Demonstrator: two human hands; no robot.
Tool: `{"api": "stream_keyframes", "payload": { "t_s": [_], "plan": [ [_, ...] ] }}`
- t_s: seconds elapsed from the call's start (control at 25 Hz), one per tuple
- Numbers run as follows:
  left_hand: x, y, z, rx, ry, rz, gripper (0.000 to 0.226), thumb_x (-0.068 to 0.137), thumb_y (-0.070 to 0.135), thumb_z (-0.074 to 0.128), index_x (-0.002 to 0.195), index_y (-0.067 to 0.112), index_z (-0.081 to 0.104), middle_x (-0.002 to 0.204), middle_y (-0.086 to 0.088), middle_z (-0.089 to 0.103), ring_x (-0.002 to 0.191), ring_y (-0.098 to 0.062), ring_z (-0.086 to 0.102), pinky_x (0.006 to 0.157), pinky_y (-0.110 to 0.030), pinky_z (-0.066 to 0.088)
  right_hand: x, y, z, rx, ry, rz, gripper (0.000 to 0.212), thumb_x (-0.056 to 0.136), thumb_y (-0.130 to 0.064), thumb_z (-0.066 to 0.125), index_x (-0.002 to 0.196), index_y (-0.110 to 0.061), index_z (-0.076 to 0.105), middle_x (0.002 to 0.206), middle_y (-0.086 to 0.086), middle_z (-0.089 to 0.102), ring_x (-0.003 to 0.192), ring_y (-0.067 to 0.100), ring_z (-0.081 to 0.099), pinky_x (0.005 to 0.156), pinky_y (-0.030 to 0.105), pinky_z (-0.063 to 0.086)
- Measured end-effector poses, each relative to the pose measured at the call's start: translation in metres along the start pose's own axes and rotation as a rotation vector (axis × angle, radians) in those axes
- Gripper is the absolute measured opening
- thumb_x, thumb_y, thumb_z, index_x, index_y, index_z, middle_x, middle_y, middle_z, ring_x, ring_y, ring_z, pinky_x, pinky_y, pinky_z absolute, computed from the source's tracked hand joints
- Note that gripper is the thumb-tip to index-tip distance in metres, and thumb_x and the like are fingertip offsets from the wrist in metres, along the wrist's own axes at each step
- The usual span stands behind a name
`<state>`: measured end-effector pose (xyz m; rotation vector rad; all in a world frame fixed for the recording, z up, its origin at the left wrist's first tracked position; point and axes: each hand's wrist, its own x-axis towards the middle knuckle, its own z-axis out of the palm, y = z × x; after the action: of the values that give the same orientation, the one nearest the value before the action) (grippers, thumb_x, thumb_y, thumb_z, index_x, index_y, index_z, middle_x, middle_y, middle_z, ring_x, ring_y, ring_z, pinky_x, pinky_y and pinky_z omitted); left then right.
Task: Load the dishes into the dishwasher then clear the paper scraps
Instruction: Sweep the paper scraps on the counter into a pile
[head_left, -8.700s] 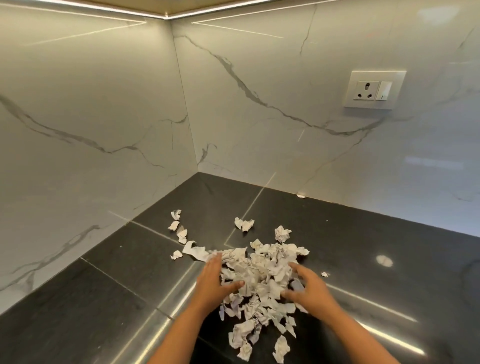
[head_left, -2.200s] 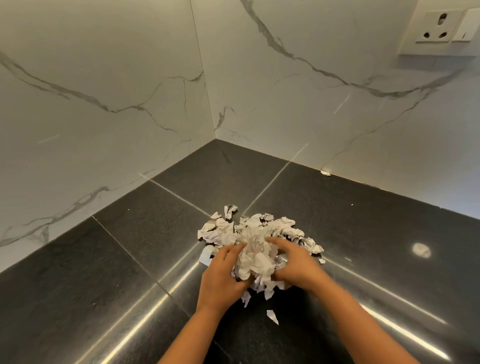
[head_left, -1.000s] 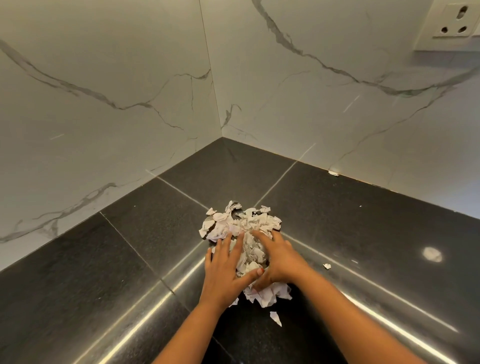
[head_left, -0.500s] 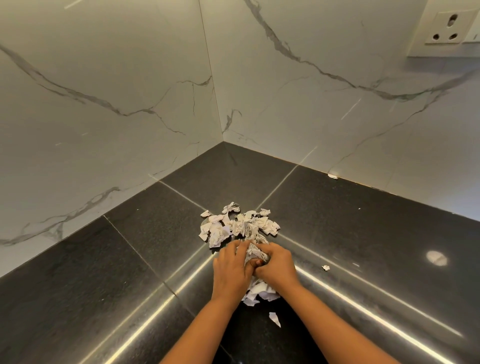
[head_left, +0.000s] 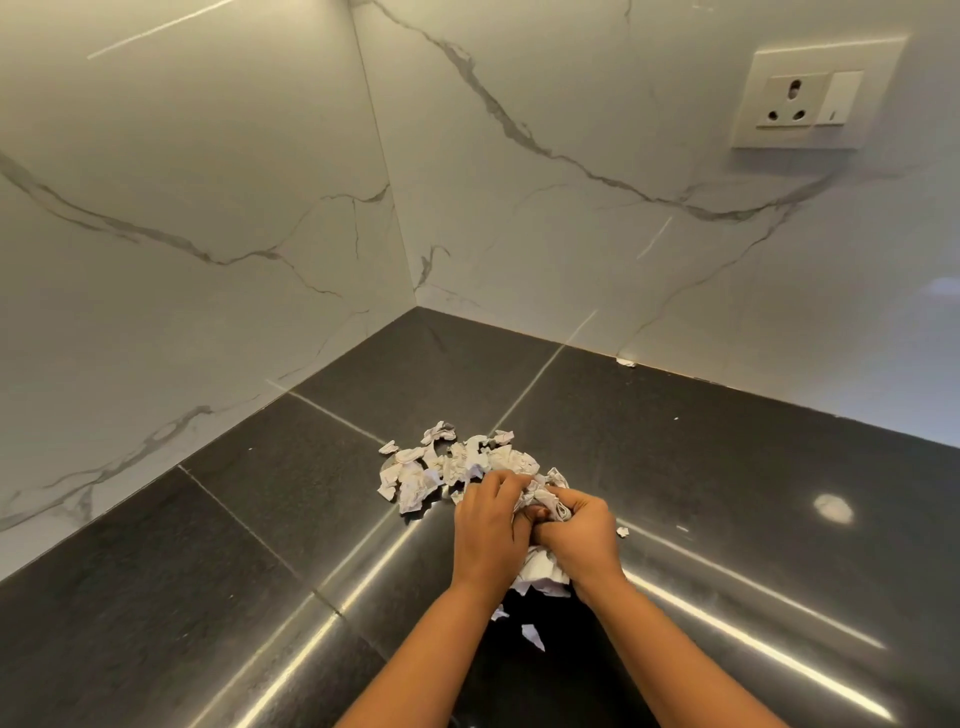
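Note:
A pile of white crumpled paper scraps (head_left: 447, 467) lies on the black stone countertop (head_left: 260, 545). My left hand (head_left: 485, 530) and my right hand (head_left: 579, 535) are pressed together just in front of the pile, fingers curled round a bunch of scraps (head_left: 540, 501) squeezed between them. More of the bunch (head_left: 540, 574) sticks out below my palms. A few single scraps lie apart: one (head_left: 533, 635) near my wrists, one (head_left: 622, 531) right of my right hand, one (head_left: 626, 362) at the foot of the back wall.
White marble-look walls (head_left: 208, 208) meet in a corner behind the pile. A wall socket with a switch (head_left: 810, 98) sits on the right wall, high up. The counter reflects bright light strips (head_left: 753, 623).
Over the last second both hands went from flat on the pile to curled round a bunch of scraps. The loose pile behind them has grown smaller since the earliest frame.

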<state>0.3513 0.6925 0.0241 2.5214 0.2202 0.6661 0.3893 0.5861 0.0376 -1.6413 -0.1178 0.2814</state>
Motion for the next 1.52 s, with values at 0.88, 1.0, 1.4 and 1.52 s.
{"api": "stream_keyframes", "payload": {
  "t_s": [0.88,1.0,1.4,1.52],
  "plan": [
    [-0.185,0.017,-0.071,-0.238,-0.034,0.067,0.041,0.076,0.012,0.052,0.114,0.026,0.058,0.110,0.004,0.058,0.090,-0.018,0.053,0.078,-0.038,0.048,-0.218,0.015,0.018,-0.002,0.190,0.093,0.037,0.058,0.018,0.062,0.062,-0.018,0.072,0.058,0.002,0.068,0.055,0.017,0.061,0.053,0.030,0.049],
    [-0.217,0.011,-0.066,-0.251,-0.062,0.045,0.040,0.077,0.017,0.050,0.115,0.028,0.056,0.109,0.004,0.058,0.088,-0.017,0.053,0.077,-0.037,0.048,-0.237,0.040,0.018,-0.008,0.174,0.143,0.037,0.058,0.018,0.063,0.070,-0.015,0.074,0.059,0.000,0.067,0.055,0.015,0.060,0.054,0.029,0.048],
    [-0.275,-0.002,-0.017,-0.185,-0.106,-0.012,0.034,0.080,0.020,0.046,0.112,0.025,0.057,0.107,0.004,0.056,0.088,-0.015,0.051,0.076,-0.026,0.042,-0.248,0.120,0.004,0.072,0.105,0.316,0.041,0.062,0.023,0.060,0.074,-0.013,0.075,0.075,0.015,0.071,0.066,0.021,0.065,0.061,0.037,0.053],
    [-0.306,-0.021,0.018,-0.206,-0.196,-0.157,0.033,0.078,0.026,0.045,0.110,0.032,0.054,0.104,0.004,0.058,0.090,-0.021,0.055,0.076,-0.036,0.048,-0.252,0.170,0.006,0.006,0.118,0.429,0.035,0.058,0.013,0.063,0.077,-0.015,0.075,0.073,0.007,0.073,0.071,0.025,0.068,0.065,0.036,0.054]
  ]
}}
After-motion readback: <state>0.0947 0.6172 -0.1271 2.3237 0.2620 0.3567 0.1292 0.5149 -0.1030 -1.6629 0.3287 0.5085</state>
